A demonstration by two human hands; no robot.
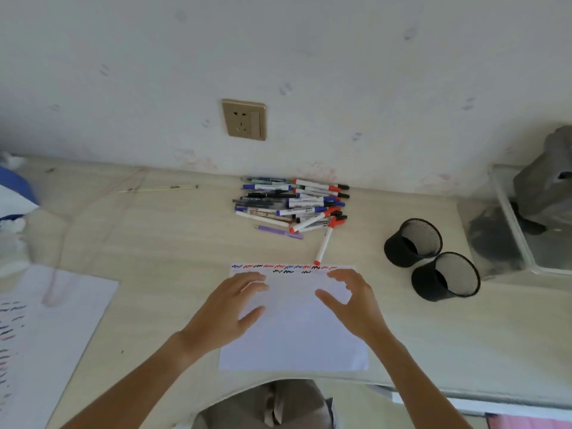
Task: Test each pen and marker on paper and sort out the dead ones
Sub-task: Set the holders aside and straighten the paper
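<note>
A white sheet of paper (294, 342) lies in front of me, with short red, blue and black test scribbles along its far edge. My left hand (226, 308) rests on the sheet's left part with fingers spread. My right hand (349, 301) hovers over or touches its right part, fingers relaxed and slightly bent. Neither hand holds anything. A pile of pens and markers (291, 204) lies against the wall beyond the sheet. One red-capped white marker (325, 241) lies apart, pointing at the paper's far edge.
Two black mesh pen cups (413, 243) (445, 277) stand to the right of the paper. A clear plastic box (520, 224) with a grey object sits far right. Another scribbled sheet (46, 329) lies at the left. A thin stick (158, 188) lies near the wall.
</note>
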